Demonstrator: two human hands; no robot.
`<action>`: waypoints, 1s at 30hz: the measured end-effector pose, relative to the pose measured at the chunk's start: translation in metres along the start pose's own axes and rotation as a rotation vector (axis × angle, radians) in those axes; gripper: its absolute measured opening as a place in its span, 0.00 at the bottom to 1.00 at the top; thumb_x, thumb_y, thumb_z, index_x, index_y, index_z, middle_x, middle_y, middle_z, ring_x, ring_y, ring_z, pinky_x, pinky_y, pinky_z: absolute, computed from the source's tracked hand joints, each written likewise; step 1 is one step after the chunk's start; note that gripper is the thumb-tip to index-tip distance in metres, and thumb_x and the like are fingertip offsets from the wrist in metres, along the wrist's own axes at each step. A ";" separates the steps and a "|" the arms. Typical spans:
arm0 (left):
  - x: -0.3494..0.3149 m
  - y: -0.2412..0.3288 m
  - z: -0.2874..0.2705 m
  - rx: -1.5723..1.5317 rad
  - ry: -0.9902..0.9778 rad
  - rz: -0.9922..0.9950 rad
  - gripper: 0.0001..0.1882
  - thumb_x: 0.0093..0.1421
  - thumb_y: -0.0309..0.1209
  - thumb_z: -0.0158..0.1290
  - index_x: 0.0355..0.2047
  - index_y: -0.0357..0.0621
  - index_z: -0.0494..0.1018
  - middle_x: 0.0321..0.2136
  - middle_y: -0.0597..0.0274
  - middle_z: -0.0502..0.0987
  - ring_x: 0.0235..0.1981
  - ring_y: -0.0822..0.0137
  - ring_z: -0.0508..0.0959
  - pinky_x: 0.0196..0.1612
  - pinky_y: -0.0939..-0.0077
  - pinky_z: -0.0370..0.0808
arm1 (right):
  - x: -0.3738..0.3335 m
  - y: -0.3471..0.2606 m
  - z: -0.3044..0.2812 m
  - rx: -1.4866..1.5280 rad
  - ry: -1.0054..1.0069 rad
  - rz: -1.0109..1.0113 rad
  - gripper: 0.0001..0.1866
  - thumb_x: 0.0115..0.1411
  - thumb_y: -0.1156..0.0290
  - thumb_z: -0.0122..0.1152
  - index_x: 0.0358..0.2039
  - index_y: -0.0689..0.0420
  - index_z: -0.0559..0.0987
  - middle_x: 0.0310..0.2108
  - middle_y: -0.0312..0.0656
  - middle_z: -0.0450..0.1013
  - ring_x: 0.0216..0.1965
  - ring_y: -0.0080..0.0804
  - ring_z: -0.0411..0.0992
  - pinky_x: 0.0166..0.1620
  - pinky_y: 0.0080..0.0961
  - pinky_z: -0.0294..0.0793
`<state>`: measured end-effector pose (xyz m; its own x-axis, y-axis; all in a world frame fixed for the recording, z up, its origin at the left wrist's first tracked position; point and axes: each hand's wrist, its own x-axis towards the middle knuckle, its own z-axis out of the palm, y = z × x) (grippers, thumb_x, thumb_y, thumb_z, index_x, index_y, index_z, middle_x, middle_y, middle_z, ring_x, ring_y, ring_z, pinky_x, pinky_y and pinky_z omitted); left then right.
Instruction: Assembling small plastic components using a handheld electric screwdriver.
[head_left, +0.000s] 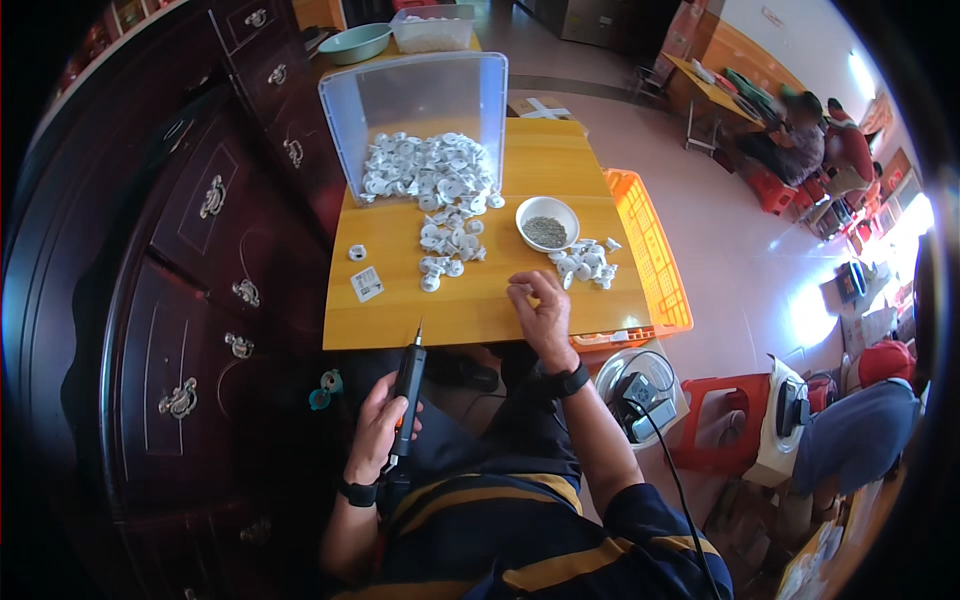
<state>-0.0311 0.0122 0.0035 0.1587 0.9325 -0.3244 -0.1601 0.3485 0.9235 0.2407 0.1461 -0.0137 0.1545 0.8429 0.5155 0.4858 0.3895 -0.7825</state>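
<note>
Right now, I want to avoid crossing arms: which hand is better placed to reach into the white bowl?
Probably the right hand: it is over the table, near the white bowl, though whether it pinches something is unclear. The left hand holds a black screwdriver, farther back.

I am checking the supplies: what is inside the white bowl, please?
The white bowl holds a heap of small grey pieces, too small to identify. The heap hides the bowl's bottom.

Two hands (pixel 543 312), one screwdriver (pixel 409 385), one white bowl (pixel 547 205), and probably dozens of parts (pixel 428 168).
</note>
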 end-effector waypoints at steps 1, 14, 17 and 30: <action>0.000 0.001 0.002 0.021 0.014 -0.004 0.23 0.65 0.28 0.45 0.61 0.41 0.63 0.33 0.59 0.76 0.26 0.74 0.77 0.30 0.79 0.76 | 0.001 0.007 -0.010 -0.007 0.012 0.002 0.05 0.54 0.76 0.65 0.32 0.58 0.80 0.31 0.43 0.75 0.34 0.41 0.75 0.39 0.32 0.74; 0.004 0.003 0.015 0.120 -0.025 -0.006 0.23 0.64 0.28 0.45 0.60 0.40 0.64 0.33 0.60 0.76 0.26 0.74 0.77 0.30 0.80 0.76 | 0.024 0.080 -0.056 -0.613 0.094 0.193 0.45 0.49 0.47 0.70 0.64 0.54 0.64 0.69 0.59 0.49 0.71 0.60 0.44 0.67 0.61 0.46; 0.003 0.003 0.015 0.148 -0.018 -0.010 0.24 0.64 0.29 0.46 0.60 0.41 0.64 0.33 0.60 0.76 0.27 0.74 0.77 0.30 0.79 0.76 | 0.037 0.053 -0.049 -0.705 -0.040 0.298 0.49 0.48 0.43 0.69 0.66 0.54 0.63 0.70 0.60 0.47 0.72 0.60 0.42 0.67 0.65 0.44; 0.004 -0.005 0.015 0.123 -0.013 -0.071 0.23 0.64 0.27 0.45 0.60 0.40 0.64 0.33 0.59 0.76 0.26 0.73 0.77 0.28 0.79 0.76 | 0.052 0.076 -0.063 -0.800 -0.160 0.252 0.45 0.50 0.41 0.66 0.64 0.49 0.67 0.70 0.60 0.47 0.72 0.62 0.42 0.66 0.69 0.43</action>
<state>-0.0147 0.0124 0.0011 0.1777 0.9042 -0.3884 -0.0279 0.3991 0.9165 0.3395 0.1959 -0.0242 0.2451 0.9349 0.2566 0.9241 -0.1452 -0.3534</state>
